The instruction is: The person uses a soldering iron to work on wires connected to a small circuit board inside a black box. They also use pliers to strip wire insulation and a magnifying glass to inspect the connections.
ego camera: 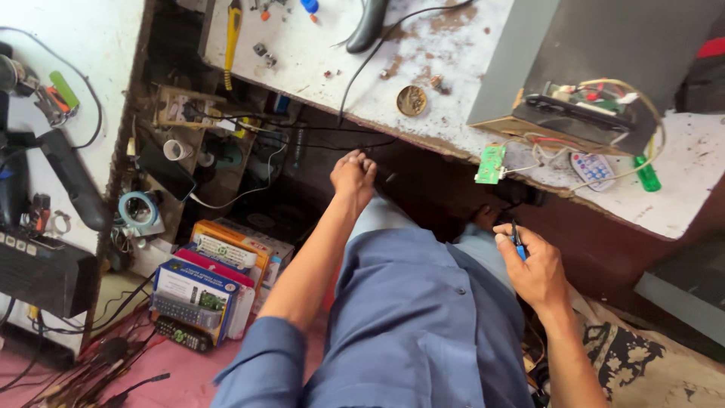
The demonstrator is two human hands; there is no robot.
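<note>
My left hand (353, 175) reaches out under the edge of the white workbench (332, 68), fingers curled around a thin black cable (362, 91) that hangs down from the bench top. My right hand (535, 266) is held over my lap, pinching a small blue-handled tool (518, 245). Above it a small green circuit board (491, 164) dangles on wires from a grey speaker box (596, 68) whose open back shows an electronics panel (585, 109).
On the bench lie a small white remote (591, 168), a green-handled screwdriver (646, 174), a round tin (411, 100) and a yellow tool (232, 34). Boxes (215, 276), a remote (183, 334), a tape roll (139, 209) and tangled wires crowd the floor at left.
</note>
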